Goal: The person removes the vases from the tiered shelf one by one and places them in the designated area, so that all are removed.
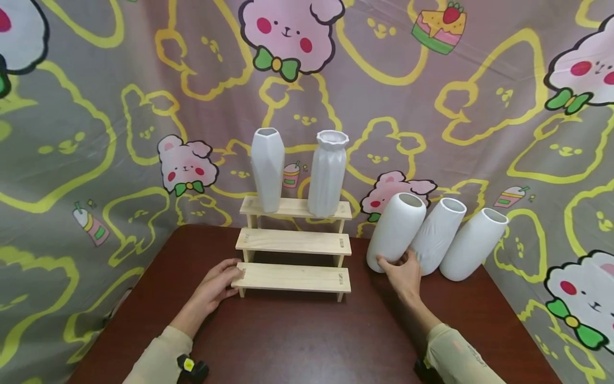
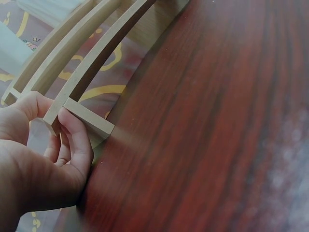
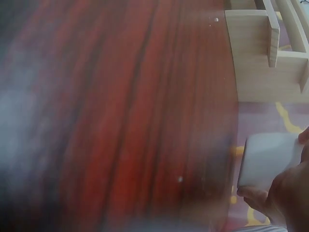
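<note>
A three-step wooden stand (image 1: 293, 241) bears two white vases on its top step: a faceted one (image 1: 268, 170) at left and a ribbed one with a flared rim (image 1: 328, 176) at right. The left hand (image 1: 218, 284) grips the left end of the lowest step; in the left wrist view, thumb and fingers of that hand (image 2: 53, 154) pinch the board's end. Right of the stand, the right hand (image 1: 402, 271) holds the lower part of a smooth white vase (image 1: 397, 229), which tilts right. The right wrist view shows this hand (image 3: 285, 193) around the vase's base (image 3: 268, 159).
Two more white vases, one textured (image 1: 438, 234) and one smooth (image 1: 474, 245), lean to the right beside the held vase. A dark red-brown table (image 1: 307, 341) carries everything. Behind it hangs a patterned cloth (image 1: 307, 96) with cartoon figures.
</note>
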### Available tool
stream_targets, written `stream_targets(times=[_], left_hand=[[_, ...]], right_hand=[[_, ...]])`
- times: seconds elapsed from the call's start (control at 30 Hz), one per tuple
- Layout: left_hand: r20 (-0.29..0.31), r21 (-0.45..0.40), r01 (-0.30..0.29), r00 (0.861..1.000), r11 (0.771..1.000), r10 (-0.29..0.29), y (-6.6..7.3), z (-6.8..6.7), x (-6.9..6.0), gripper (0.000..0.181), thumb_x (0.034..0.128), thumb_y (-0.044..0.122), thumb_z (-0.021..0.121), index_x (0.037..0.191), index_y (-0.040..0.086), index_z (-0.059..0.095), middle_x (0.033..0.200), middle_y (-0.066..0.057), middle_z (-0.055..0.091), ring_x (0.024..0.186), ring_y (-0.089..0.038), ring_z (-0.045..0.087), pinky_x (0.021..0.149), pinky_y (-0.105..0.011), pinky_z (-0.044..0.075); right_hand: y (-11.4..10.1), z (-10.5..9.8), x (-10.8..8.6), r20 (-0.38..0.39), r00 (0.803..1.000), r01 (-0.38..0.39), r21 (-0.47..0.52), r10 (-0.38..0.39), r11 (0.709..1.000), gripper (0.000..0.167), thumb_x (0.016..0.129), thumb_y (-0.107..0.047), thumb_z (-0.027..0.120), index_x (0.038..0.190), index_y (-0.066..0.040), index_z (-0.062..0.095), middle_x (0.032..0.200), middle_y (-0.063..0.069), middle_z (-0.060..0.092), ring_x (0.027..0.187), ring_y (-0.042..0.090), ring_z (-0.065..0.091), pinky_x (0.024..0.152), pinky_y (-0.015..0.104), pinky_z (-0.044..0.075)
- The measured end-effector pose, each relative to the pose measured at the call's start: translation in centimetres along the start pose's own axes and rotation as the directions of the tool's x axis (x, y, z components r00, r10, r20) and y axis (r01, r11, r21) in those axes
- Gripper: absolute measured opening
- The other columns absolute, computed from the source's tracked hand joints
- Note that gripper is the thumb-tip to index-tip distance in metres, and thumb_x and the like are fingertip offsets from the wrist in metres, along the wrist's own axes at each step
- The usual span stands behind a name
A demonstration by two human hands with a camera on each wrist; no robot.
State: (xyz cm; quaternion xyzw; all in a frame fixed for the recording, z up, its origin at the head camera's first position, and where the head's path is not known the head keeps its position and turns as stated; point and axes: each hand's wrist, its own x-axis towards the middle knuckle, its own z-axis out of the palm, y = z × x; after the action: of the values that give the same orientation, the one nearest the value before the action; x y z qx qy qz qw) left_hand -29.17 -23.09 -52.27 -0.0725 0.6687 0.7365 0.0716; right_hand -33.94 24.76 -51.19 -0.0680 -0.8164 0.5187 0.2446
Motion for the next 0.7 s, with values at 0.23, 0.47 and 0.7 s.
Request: stream_targets(times=[0.23, 0.47, 0.7], left_hand=[[-0.002, 0.003, 0.012, 1.0, 1.0, -0.012, 0.09, 0.07, 0.09, 0.054, 0.094, 0.013, 0.064, 0.143, 0.002, 0.044, 0.109, -0.008, 0.06, 0.088, -0.018, 0.06, 0.071, -0.033, 0.05], [0.006, 0.007, 0.017, 1.0, 1.0, -0.017, 0.1, 0.09, -0.01, 0.056, 0.0931, 0.013, 0.065, 0.143, 0.001, 0.043, 0.109, -0.008, 0.061, 0.088, -0.019, 0.06, 0.071, -0.034, 0.05], [0.009, -0.002, 0.009, 1.0, 1.0, -0.009, 0.04, 0.04, -0.01, 0.057, 0.0929, 0.013, 0.065, 0.144, 0.001, 0.043, 0.109, -0.007, 0.061, 0.088, -0.018, 0.06, 0.071, -0.033, 0.05]], right_hand=[[0.16, 0.12, 0.01, 0.001, 1.0, 0.021, -0.015, -0.021, 1.0, 0.072, 0.076, -0.029, 0.089, 0.13, 0.003, 0.054, 0.116, 0.019, 0.066, 0.099, 0.028, 0.063, 0.074, 0.017, 0.044], [0.71, 0.02, -0.02, -0.004, 1.0, 0.012, -0.046, -0.013, 0.999, 0.068, 0.076, -0.029, 0.09, 0.128, -0.001, 0.057, 0.109, 0.017, 0.068, 0.092, 0.027, 0.063, 0.073, 0.022, 0.044], [0.73, -0.04, 0.03, 0.015, 0.999, 0.036, -0.033, -0.036, 0.999, 0.071, 0.076, -0.027, 0.09, 0.131, 0.002, 0.055, 0.116, 0.019, 0.066, 0.099, 0.028, 0.064, 0.074, 0.017, 0.044]])
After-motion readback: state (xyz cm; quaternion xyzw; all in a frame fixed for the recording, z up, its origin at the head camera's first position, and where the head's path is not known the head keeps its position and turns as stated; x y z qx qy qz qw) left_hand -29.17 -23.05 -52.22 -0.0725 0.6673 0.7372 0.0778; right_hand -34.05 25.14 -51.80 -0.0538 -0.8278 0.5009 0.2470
